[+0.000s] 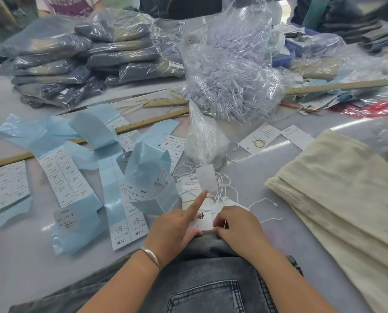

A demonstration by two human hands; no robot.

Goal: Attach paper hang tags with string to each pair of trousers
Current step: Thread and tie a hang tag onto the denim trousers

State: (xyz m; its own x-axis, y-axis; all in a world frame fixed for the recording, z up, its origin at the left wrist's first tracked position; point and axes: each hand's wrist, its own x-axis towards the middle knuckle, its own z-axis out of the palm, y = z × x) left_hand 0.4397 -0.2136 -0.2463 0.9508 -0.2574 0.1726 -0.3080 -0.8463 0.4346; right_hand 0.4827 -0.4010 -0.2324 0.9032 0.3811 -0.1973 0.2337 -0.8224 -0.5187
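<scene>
Starting at the far left, there's a stack of bagged trousers (80,62) in clear plastic, and nearer to the person a mess of blue sticker sheets (75,177) with size labels printed on them, spread flat or curling up on the grey table (19,256). A long wooden ruler (129,127) runs across under them.

Moving toward the middle, the left hand (175,231) sits at the waistband of the grey denim trousers (202,283), which lie at the near edge right in front of the person. Its index finger is stuck straight out, tip touching the lower corner of a small translucent tag (207,179), while the other fingers curl down against the waistband edge. A silver bangle (151,256) is on that wrist.

The paper hang tags (197,213) lie just beyond the waistband, between the two hands, with loose white string (224,188) tangled over and around them.

The right hand (236,224) is knuckles-up just right of the tags, fingers curled in and seemingly pinching the tag's edge or the string there, hard to tell exactly which.

Behind all that is a big clear bag of plastic fasteners (231,71). Over on the right lies a folded cream fabric (337,195).
</scene>
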